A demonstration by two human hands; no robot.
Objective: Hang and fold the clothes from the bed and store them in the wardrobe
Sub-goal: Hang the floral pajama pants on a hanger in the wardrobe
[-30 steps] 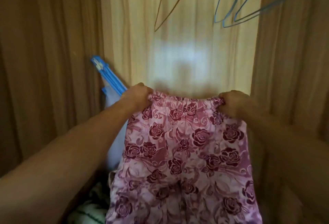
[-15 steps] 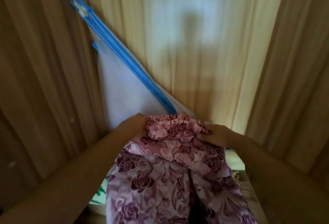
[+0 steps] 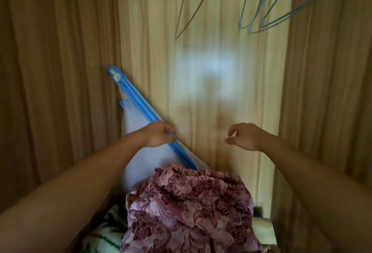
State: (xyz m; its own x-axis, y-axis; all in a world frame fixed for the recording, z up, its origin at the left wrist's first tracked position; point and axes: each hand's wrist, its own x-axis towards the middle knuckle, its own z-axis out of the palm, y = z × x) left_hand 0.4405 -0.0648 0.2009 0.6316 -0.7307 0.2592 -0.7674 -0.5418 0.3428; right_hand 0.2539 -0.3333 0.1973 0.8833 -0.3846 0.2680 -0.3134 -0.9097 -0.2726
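Hovering apart above the floral garment (image 3: 191, 202), the left hand (image 3: 157, 135) and right hand (image 3: 244, 137) each show a slack, empty grip with the fingers loosely curled around nothing. The left fingertips overlap a blue strip, and contact with it cannot be judged. The garment lies rumpled below both hands on the wardrobe (image 3: 60, 71) floor. It is thin pink cloth printed with maroon roses, its gathered elastic waistband bunched at the top. Behind the garment to the left leans a smooth white bag (image 3: 136, 128), roughly triangular, edged with that ribbed blue strip. Beside the garment's lower left lies nubby white cloth with green stripes (image 3: 104, 236). High above the garment hang thin wire hangers, one brown (image 3: 182, 9), several blue (image 3: 267, 9), against glossy wood-grain panels.
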